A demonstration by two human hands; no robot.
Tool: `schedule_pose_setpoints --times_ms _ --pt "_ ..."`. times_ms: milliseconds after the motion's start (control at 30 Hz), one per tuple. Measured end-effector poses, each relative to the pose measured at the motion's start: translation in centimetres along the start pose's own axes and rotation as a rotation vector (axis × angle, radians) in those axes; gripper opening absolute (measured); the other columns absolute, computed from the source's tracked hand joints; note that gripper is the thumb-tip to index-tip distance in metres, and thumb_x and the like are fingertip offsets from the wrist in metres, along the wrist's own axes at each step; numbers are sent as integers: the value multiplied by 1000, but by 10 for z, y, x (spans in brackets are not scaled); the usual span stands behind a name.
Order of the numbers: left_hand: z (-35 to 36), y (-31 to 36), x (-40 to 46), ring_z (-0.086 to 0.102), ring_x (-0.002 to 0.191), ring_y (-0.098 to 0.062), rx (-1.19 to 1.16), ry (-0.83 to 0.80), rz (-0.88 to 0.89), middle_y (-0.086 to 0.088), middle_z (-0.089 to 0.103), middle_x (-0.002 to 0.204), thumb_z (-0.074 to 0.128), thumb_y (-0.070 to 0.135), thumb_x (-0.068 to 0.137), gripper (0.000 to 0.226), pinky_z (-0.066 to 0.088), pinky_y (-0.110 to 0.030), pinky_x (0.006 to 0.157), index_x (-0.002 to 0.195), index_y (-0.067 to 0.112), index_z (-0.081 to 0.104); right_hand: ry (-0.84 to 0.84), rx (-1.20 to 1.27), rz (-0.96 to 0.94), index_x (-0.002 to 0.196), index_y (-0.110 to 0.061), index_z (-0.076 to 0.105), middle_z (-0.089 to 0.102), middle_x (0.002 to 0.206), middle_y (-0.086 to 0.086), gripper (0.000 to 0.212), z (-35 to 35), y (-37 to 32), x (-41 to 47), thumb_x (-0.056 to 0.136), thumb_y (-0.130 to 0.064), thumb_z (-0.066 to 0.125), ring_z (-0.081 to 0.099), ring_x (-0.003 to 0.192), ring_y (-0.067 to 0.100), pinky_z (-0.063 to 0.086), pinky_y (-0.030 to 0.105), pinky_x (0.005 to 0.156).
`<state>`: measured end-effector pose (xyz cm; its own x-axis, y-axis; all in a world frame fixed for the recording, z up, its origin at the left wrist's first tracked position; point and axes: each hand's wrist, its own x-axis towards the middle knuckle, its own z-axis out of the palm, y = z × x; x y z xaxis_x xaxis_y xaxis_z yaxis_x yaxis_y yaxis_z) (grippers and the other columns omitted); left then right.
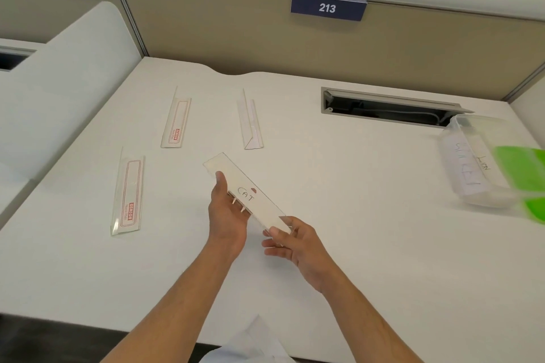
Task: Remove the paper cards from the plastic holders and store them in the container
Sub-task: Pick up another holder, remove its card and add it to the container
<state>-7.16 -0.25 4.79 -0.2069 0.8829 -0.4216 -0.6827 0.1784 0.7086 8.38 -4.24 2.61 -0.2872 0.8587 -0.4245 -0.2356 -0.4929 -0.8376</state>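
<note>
Both hands are up over the desk [324, 215] with the "CAT" holder [247, 191] between them. The left hand [227, 215] grips its long edge, thumb on top, while the right hand [298, 241] pinches the near end. Three more holders [128, 194] lie beyond the left hand. The clear container [472, 162], cards inside, sits far off to the right of the right hand.

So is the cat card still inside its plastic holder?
Still in: the CAT card sits inside the clear holder, held by left hand and right hand.

Card [250, 200] reads "CAT"; signs [328, 7] "212", "213".
</note>
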Motion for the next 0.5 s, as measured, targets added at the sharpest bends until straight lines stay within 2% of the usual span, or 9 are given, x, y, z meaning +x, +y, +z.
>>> schedule_pose_setpoints --times_ms 67,200,333,500 --pt "-3 3 4 63 95 -20 21 8 11 -2 66 104 61 46 89 43 50 -35 77 120 17 58 46 36 -16 119 -3 63 70 104 17 42 -9 -3 0 81 -13 77 67 90 29 56 40 85" --pt "-11 8 10 65 90 -19 38 19 19 2 70 96 63 23 91 14 52 -35 81 102 18 56 131 99 -43 114 3 63 68 101 16 33 -29 -10 1 84 -6 71 66 91 30 55 44 92" --pt "-25 6 13 66 85 -17 101 -13 -4 -1 68 95 67 14 87 21 53 -30 78 105 13 56 205 127 -83 104 -3 66 67 100 13 19 -47 -15 4 86 -8 69 64 93 30 54 44 94" --pt "-29 1 12 67 81 -16 246 -81 -89 -2 68 90 67 8 88 9 51 -32 81 93 15 62 250 134 -120 112 2 64 67 110 17 29 -63 -20 4 86 -12 67 63 100 28 55 41 93"
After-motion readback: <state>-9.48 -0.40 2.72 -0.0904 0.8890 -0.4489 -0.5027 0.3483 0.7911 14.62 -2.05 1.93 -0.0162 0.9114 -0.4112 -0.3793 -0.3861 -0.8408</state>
